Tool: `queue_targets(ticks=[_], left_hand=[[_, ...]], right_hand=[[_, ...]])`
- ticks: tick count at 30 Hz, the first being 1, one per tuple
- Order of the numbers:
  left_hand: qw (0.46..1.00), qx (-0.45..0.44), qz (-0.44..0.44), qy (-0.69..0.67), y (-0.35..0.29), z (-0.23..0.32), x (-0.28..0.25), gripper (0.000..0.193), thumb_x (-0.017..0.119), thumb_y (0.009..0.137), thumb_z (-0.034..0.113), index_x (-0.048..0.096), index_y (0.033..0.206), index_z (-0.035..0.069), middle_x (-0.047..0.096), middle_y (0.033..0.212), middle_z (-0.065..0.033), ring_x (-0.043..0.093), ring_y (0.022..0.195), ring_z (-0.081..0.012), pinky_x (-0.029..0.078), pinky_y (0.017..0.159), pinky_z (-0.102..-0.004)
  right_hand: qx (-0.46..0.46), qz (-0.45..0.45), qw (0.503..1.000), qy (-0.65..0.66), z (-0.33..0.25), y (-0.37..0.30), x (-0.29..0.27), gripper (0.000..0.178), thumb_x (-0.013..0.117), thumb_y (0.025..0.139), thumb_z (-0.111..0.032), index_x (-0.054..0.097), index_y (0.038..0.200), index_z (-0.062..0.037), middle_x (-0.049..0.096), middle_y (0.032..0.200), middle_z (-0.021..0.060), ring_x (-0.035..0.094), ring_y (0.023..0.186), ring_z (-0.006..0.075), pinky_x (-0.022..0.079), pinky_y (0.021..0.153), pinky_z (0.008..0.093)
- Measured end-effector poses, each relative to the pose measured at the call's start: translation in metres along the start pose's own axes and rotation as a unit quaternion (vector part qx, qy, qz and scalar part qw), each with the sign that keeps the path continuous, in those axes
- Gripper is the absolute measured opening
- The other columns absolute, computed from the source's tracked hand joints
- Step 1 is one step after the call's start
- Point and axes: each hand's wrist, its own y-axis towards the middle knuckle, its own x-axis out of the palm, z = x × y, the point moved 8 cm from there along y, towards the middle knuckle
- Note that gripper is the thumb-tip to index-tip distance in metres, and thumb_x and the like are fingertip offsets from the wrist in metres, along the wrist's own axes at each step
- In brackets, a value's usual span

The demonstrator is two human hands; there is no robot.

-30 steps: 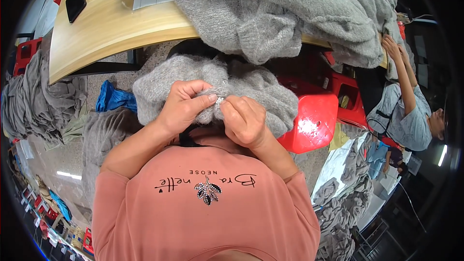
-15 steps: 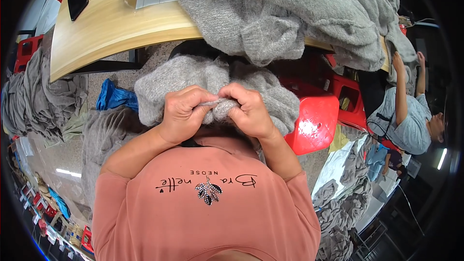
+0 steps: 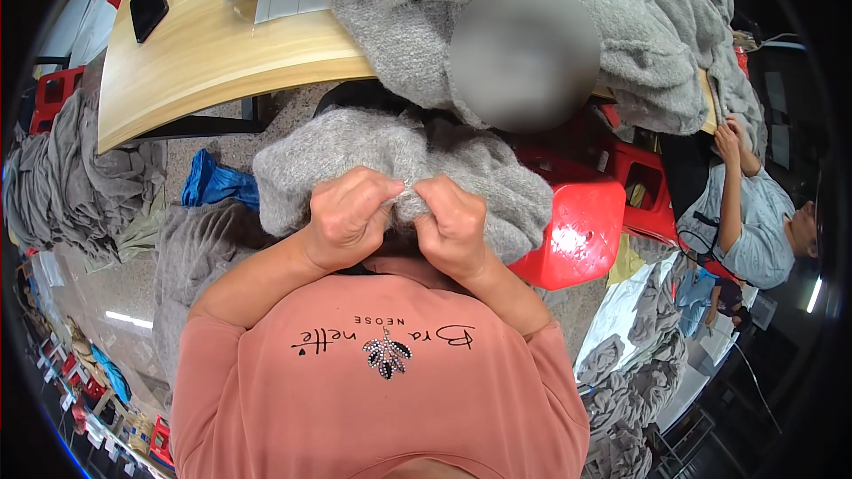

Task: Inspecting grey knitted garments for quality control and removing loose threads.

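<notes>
Your left hand (image 3: 348, 220) and right hand (image 3: 453, 229) each keep a tight grip on the fuzzy grey knitted garment (image 3: 355, 155), pinching one fold between them, knuckles nearly touching.

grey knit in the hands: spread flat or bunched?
Bunched. The grey knit garment lies humped and creased in the lap, and the left hand and right hand pinch a fold of its edge together.
</notes>
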Motion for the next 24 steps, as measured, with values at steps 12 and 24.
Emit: queue_targets(ticks=[12,24], left_hand=[[0.984,-0.164,0.057,-0.047,-0.015,-0.018,-0.011,0.016,0.062,0.065,-0.008,0.057,0.078,-0.001,0.056,0.063,-0.0106,0.055,0.051,-0.0215,0.043,0.044,-0.0274],[0.985,-0.159,0.062,-0.010,-0.002,-0.016,-0.011,0.015,0.059,0.067,-0.007,0.059,0.078,0.002,0.057,0.064,-0.0097,0.054,0.050,-0.0172,0.042,0.046,-0.0260]], right_hand=[[-0.165,0.017,0.978,-0.126,-0.020,0.005,0.012,0.027,0.047,0.048,0.006,0.053,0.075,0.0032,0.048,0.060,0.0122,0.048,0.047,0.0262,0.039,0.042,0.0326],[-0.125,0.061,0.988,-0.070,-0.011,0.017,0.005,0.029,0.049,0.053,0.007,0.054,0.081,0.0013,0.051,0.064,0.0123,0.050,0.049,0.0269,0.041,0.045,0.0331]])
